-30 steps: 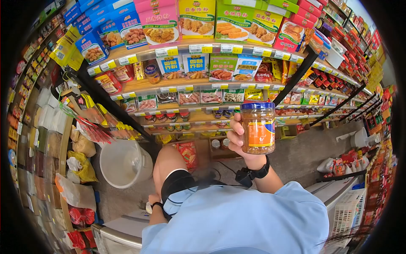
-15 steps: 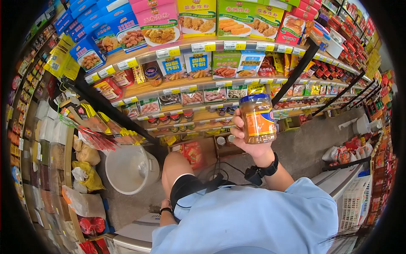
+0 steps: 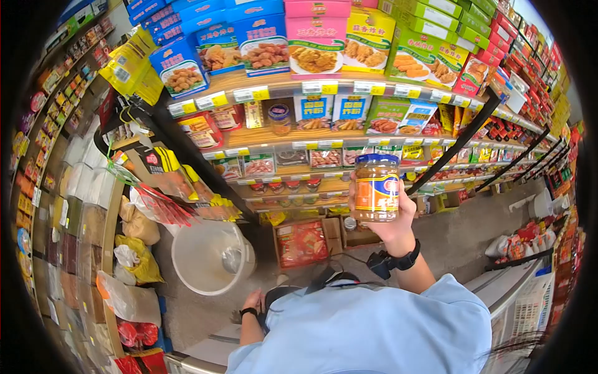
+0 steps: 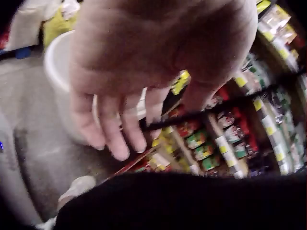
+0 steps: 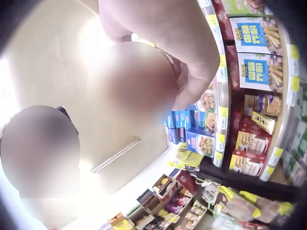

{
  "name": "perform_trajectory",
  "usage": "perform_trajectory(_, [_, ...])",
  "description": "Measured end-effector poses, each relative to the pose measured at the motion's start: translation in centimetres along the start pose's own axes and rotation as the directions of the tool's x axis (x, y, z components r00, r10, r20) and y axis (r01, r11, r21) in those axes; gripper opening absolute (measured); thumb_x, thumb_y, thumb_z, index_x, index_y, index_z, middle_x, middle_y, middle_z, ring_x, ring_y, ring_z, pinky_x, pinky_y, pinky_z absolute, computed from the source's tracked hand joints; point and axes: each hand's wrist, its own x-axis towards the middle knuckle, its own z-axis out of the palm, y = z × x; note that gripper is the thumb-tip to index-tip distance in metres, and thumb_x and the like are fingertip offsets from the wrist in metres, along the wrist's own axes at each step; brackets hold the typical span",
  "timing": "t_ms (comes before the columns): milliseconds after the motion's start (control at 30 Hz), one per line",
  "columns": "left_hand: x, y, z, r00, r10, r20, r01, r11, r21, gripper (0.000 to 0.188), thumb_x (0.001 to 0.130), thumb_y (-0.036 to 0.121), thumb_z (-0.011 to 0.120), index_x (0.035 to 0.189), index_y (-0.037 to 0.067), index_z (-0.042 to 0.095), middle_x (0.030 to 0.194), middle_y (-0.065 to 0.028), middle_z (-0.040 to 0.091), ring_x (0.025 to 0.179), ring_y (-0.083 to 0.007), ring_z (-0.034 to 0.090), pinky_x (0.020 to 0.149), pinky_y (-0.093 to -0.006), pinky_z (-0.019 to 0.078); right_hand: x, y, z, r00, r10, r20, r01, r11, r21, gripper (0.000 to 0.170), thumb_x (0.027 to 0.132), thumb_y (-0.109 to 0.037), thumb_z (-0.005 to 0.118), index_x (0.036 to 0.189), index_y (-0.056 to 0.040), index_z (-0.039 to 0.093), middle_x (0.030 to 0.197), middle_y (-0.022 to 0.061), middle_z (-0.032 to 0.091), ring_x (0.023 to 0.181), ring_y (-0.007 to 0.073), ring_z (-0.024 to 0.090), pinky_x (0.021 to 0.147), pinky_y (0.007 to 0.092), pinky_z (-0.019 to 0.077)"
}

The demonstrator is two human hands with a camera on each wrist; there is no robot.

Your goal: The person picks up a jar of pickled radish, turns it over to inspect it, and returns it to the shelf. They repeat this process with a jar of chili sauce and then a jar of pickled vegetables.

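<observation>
A glass jar (image 3: 377,190) with a blue lid and an orange and blue label stands upright in my right hand (image 3: 398,219), in front of the shelves in the head view. The thumb lies along its right side and fingertips show at its left. In the right wrist view my right hand (image 5: 168,33) curls around a blurred round shape. My left hand (image 3: 253,300) hangs low beside my body. The left wrist view shows my left hand (image 4: 144,72) with its fingers loosely extended, holding nothing. A similar jar (image 3: 280,118) sits on the second shelf.
Shelves of boxes (image 3: 314,47) and packets span the front. A white bucket (image 3: 208,258) stands on the floor at the left, near a yellow bag (image 3: 140,258). An open carton (image 3: 303,243) lies below the shelves. Packets (image 3: 165,206) hang at the left shelf end.
The shelves and bucket have shifted right in the head view. The jar has turned so its label faces differently, and my thumb now shows on its right side. My left hand has come away from my leg.
</observation>
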Motion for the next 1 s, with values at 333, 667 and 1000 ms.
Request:
perform_trajectory(333, [-10.3,25.8,-6.1,0.634,0.645,0.425,-0.762,0.615,0.203,0.035,0.092,0.031,0.047,0.103,0.000,0.059,0.095,-0.0058,0.060,0.088,-0.0149,0.055,0.077,-0.0286,0.0440,4.1,13.8,5.1,0.936,-0.010,0.351,-0.080,0.967,0.241,0.077,0.077,-0.046,0.058,0.128,0.0063,0.033,0.119,0.0220,0.048,0.106,0.0342,0.050,0.087,0.0445,0.0446])
perform_trajectory(667, [-24.8,34.9,-5.5,0.310,0.731,0.608,-0.948,0.287,0.139,0.031,0.088,0.022,0.049,0.110,0.001,0.056,0.095,-0.0087,0.061,0.085,-0.0165,0.056,0.074,-0.0275,0.0418,3.4,17.7,7.7,0.915,-0.034,0.403,-0.113,0.935,0.336,0.087,0.068,-0.056,0.062,0.125,0.0045,0.034,0.100,0.0137,0.048,0.083,0.0242,0.048,0.064,0.0337,0.0458])
perform_trajectory(1000, [-29.8,35.4,-0.7,0.096,0.662,0.744,-0.971,0.228,-0.078,0.030,0.086,0.015,0.052,0.111,-0.002,0.054,0.093,-0.0096,0.059,0.082,-0.0167,0.056,0.073,-0.0280,0.0429,-0.6,15.9,6.5,0.938,-0.146,0.315,0.009,0.917,0.398,0.082,0.069,-0.051,0.063,0.125,0.0015,0.035,0.101,0.0119,0.048,0.080,0.0231,0.048,0.060,0.0312,0.0435])
